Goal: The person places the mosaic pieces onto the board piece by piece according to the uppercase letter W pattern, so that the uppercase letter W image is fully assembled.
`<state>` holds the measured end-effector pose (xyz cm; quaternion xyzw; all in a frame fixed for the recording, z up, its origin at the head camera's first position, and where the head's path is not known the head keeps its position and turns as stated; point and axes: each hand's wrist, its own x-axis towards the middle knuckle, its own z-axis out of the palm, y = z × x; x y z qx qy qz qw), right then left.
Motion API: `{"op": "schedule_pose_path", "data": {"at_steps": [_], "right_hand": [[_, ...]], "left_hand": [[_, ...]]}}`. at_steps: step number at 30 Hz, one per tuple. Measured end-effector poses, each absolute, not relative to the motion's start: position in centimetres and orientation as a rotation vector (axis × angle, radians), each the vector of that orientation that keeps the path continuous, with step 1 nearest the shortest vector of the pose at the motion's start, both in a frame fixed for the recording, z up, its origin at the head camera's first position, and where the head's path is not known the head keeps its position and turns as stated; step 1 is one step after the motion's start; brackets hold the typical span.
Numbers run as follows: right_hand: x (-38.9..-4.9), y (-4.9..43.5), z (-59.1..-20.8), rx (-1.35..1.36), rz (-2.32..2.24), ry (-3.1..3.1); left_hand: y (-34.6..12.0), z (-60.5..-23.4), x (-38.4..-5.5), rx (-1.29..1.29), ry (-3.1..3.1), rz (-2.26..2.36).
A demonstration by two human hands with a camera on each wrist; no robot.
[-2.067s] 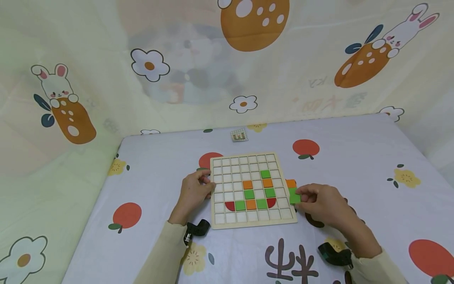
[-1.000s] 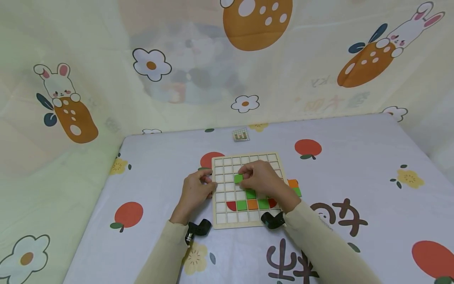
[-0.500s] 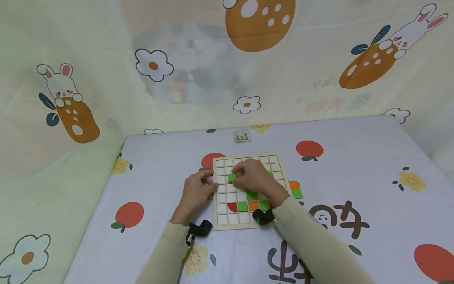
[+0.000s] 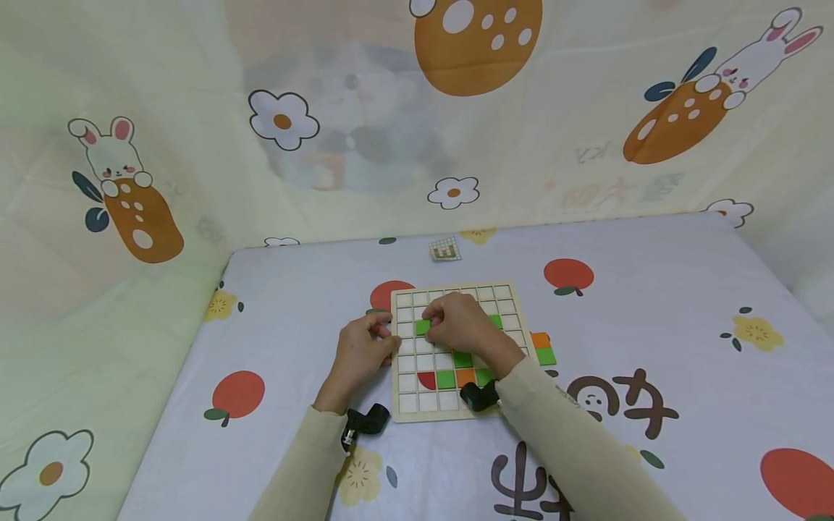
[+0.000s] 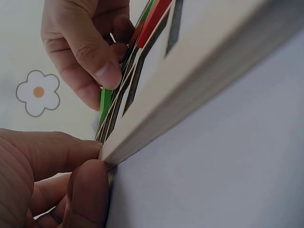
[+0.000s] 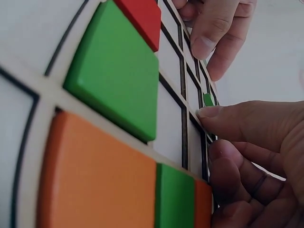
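A wooden grid board (image 4: 433, 417) lies on the table in the head view. Thumb and index finger of my left hand (image 4: 358, 351) grip its left edge, close up in the left wrist view. My right hand (image 4: 461, 324) reaches over the board and pinches a green square tile (image 4: 422, 328) at a cell in the upper left. That tile's edge shows in the left wrist view. On the board sit a red rounded tile (image 4: 426, 380), an orange tile (image 4: 465, 377) and several green tiles (image 4: 462, 359). My right hand and forearm hide other tiles.
A loose orange tile (image 4: 540, 339) and a loose green tile (image 4: 546, 356) lie by the board's right edge. A small patterned card (image 4: 445, 249) lies behind the board. The tablecloth (image 4: 658, 304) has printed fruit and flowers; a printed curtain (image 4: 365, 210) hangs behind.
My right hand took the green tile from beside the board's right edge and carried it left across the board to the upper-left cells. My left hand stayed at the board's edge.
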<state>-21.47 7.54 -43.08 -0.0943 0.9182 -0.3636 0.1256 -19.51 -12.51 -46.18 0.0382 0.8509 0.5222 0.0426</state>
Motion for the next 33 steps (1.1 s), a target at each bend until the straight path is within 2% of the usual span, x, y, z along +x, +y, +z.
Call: {"op": "schedule_pose_path", "data": {"at_steps": [33], "right_hand": [[-21.46, 7.56, -43.13, -0.305, -1.029, 2.690]], "left_hand": [[-12.49, -46.27, -19.54, 0.114, 2.613, 1.609]]}}
